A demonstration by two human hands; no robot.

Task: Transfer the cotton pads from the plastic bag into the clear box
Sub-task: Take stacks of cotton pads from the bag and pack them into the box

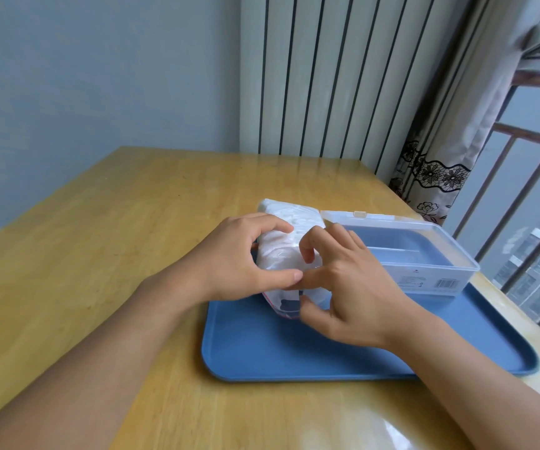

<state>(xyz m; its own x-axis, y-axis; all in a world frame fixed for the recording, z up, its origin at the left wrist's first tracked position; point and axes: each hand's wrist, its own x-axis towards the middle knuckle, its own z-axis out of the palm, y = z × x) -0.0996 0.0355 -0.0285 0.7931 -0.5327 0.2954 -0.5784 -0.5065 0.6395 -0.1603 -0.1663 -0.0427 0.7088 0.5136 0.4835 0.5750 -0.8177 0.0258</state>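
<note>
A clear plastic bag (283,248) packed with white cotton pads lies on the left part of a blue tray (294,349), its red-lined zip end toward me. My left hand (239,258) grips the bag's left side, thumb and fingers curled around it. My right hand (340,280) pinches the bag's near end between thumb and fingers. The clear box (424,254) stands on the tray just right of the bag, with its lid shut; I see nothing inside it.
The tray sits on a wooden table (100,238). A white radiator (320,76) stands behind the table. A patterned curtain (440,157) and a barred window (528,206) are at the right, close to the table's right edge.
</note>
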